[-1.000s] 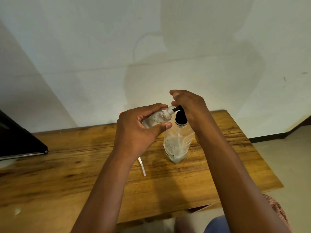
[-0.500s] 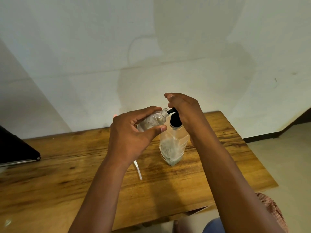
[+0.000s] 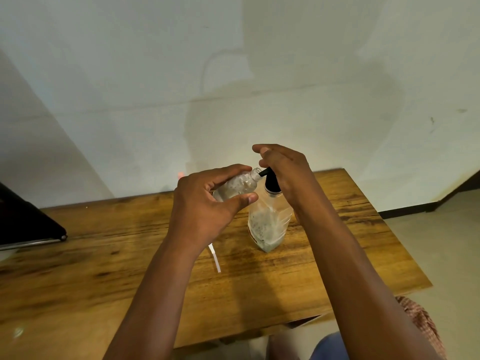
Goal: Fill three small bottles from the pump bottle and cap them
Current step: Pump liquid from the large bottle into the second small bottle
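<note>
A clear pump bottle (image 3: 267,224) with a black pump head stands on the wooden table (image 3: 104,268), holding speckled liquid low down. My right hand (image 3: 283,167) rests on top of the pump head, fingers curved over it, the black spout poking out to the left. My left hand (image 3: 207,203) grips a small clear bottle (image 3: 237,187), tilted with its open neck touching the spout tip. The small bottle holds some speckled liquid. No other small bottles or caps show.
A thin white strip (image 3: 215,258) lies on the table below my left hand. A dark flat device (image 3: 26,224) sits at the table's left edge. A small pink spot (image 3: 180,174) shows behind the table's far edge by the wall.
The view shifted slightly between frames. Both hands keep their hold, small bottle neck at the spout, right hand on the pump head.
</note>
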